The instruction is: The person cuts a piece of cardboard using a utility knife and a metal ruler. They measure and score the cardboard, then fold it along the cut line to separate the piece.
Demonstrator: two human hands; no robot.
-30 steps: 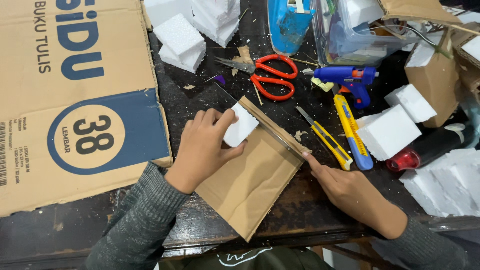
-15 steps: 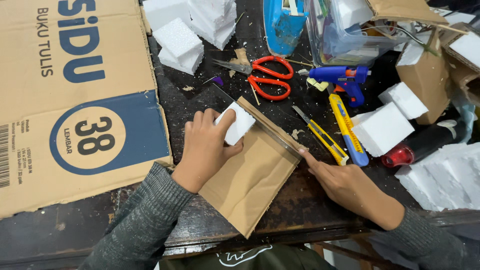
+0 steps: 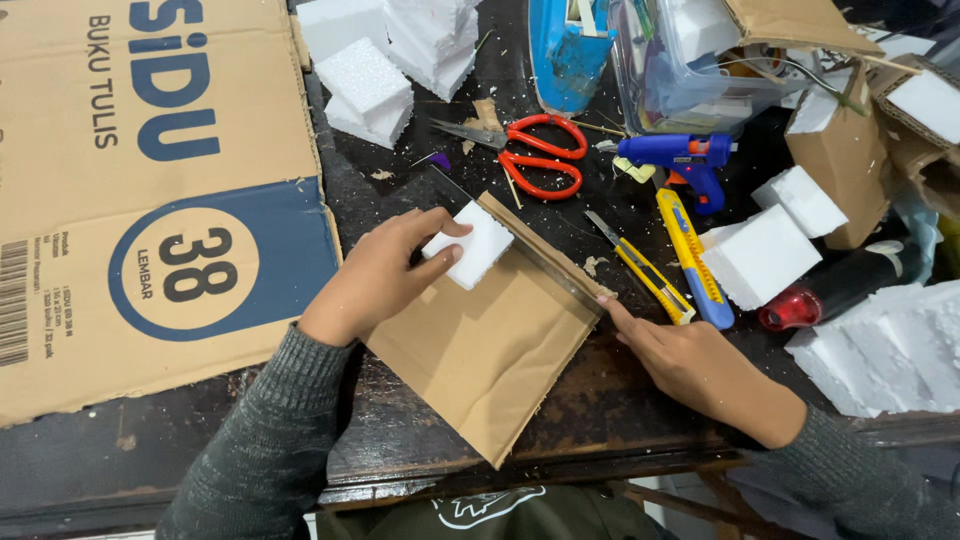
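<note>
— Under the left hand (image 3: 385, 280), what's there?

— A small white foam block (image 3: 478, 243), pinched between thumb and fingers and pressed onto a brown cardboard piece (image 3: 485, 345) that lies flat on the dark table (image 3: 400, 440). The hand is closed on the block, not just resting.

— And the right hand (image 3: 690, 365)?

— Its fingertips touch the near end of a thin ruler-like strip (image 3: 545, 265) running along the cardboard's far edge, just beyond the block. Whether it grips or only presses, I cannot tell — the fingers are mostly together.

— How far along does it look?

— Judging by the scene, midway: several foam blocks (image 3: 765, 255) to the right of the right hand are already cut, and one box there (image 3: 840, 160) is already wrapped in cardboard. This piece lies flat, not yet folded or glued.

— Tools?

— Just beyond the right hand, a yellow utility knife (image 3: 645, 272) and a blue-and-yellow one (image 3: 690, 255); farther, a blue glue gun (image 3: 680, 160) and orange scissors (image 3: 535, 155).

— Any packaging?

— Left of the left hand, a large flattened carton (image 3: 100, 330), tan with a blue panel, a pale circle and a barcode at its left edge.
</note>
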